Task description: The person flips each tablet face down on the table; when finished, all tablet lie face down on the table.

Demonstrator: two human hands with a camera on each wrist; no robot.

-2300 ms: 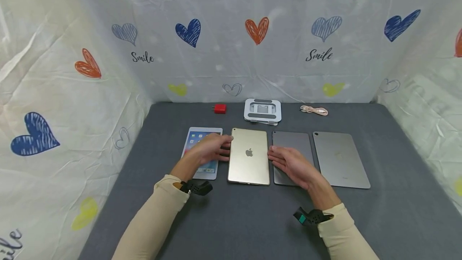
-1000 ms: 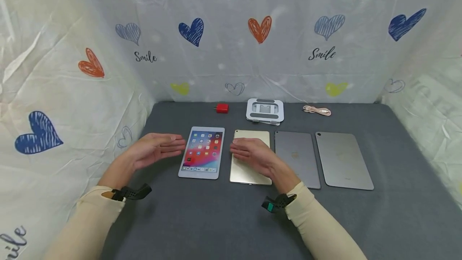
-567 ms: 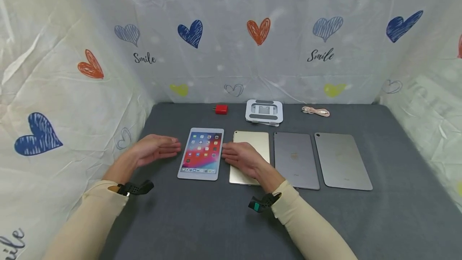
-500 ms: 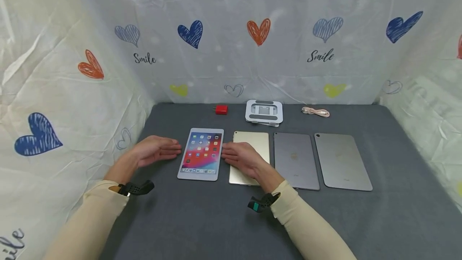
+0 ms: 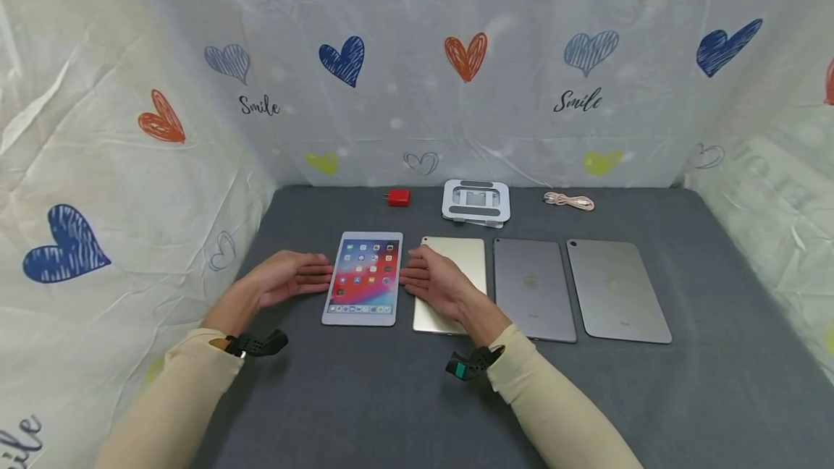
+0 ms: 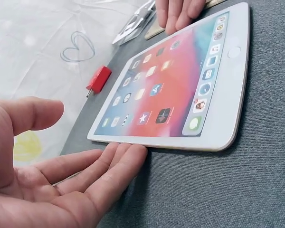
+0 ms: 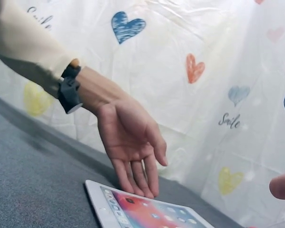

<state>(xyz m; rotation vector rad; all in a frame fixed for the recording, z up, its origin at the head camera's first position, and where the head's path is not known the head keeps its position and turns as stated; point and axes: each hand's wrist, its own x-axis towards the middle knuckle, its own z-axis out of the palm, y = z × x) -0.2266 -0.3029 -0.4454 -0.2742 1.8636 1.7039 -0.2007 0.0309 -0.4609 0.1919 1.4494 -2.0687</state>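
Observation:
A white tablet (image 5: 362,279) lies face up on the grey table, its lit screen showing app icons. At its left long edge, my left hand (image 5: 287,282) has fingers straight and thumb raised; in the left wrist view the fingertips (image 6: 138,151) touch that edge. My right hand (image 5: 438,284) is on the other side, straight fingers by the right edge, its palm over part of a gold tablet (image 5: 459,252) lying face down. Whether the right fingertips touch the white tablet I cannot tell. The right wrist view shows the left hand (image 7: 130,135) palm inward beside the tablet.
To the right lie a dark grey tablet (image 5: 533,288) and a silver-grey tablet (image 5: 615,292), both face down. Along the back are a red charger plug (image 5: 398,198), a folded silver stand (image 5: 476,201) and a bundled pink cable (image 5: 569,200). A heart-printed cloth surrounds the table.
Both hands have gone left from the gold tablet to either side of the white one. Over the last half second the left hand moved in to its edge, and the white tablet turned slightly straighter.

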